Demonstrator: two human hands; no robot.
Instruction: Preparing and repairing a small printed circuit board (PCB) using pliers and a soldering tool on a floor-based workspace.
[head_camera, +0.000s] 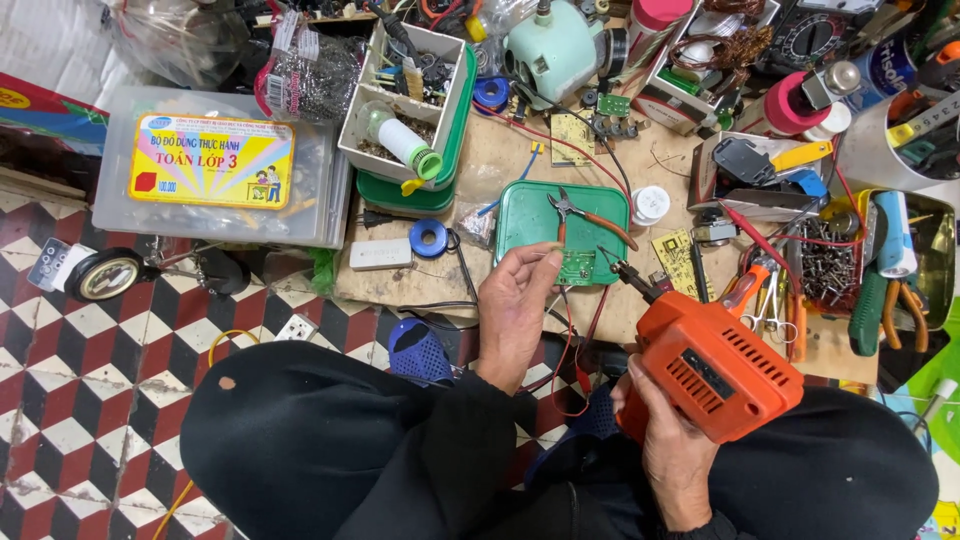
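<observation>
Held one small green circuit board (576, 266) pinched in left hand (515, 312), above green tray (520, 225) carrying one pair of pliers (585, 215). Gripped one orange soldering gun (712, 365) closed in right hand (672, 455), tip aimed toward ten o'clock at board. White box (400, 95) at eleven o'clock, filled with oddments.

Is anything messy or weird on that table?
Yes, it is cluttered. A white tube lies tipped across a full white box. Loose red wires trail under the left hand, which holds a small green board. The right hand grips an orange soldering gun.
</observation>
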